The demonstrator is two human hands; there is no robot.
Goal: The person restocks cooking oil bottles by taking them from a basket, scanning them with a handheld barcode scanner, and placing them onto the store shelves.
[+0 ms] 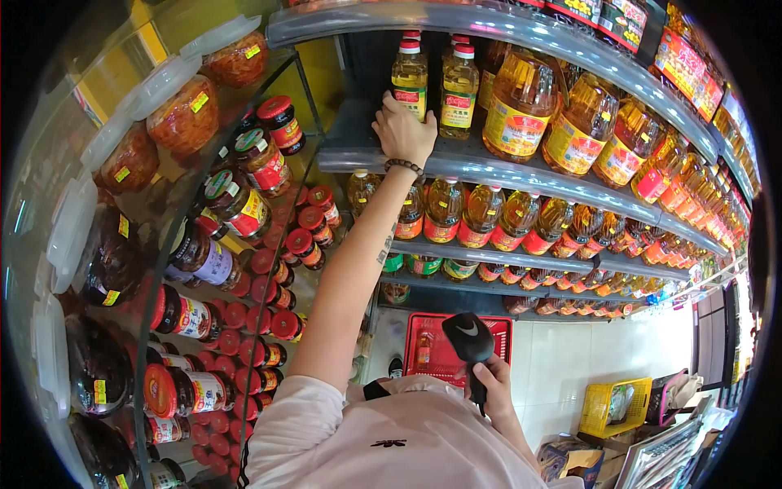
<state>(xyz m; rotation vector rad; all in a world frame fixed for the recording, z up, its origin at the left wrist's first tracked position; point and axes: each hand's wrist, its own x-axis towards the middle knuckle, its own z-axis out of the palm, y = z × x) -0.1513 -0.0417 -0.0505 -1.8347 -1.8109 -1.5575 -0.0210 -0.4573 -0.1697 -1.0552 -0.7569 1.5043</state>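
My left hand (406, 130) reaches up to the shelf, a beaded bracelet on its wrist. Its fingers curl around the lower part of a slim bottle of yellow oil (409, 69) with a red cap. The hand hides the bottle's base. A matching oil bottle (459, 94) stands just to the right, with more red caps behind both. Down by my waist, my right hand (492, 381) grips the handle of a black handheld barcode scanner (470, 337). Below the scanner sits a red shopping basket (501, 346) on the floor, and a small bottle (424, 349) lies in it.
Large oil jugs (516, 106) line the same shelf to the right. Smaller oil bottles (444, 210) fill the tier below. Red-lidded jars (191, 316) and tubs with white lids (183, 114) crowd the left side. A yellow crate (588, 411) stands at lower right.
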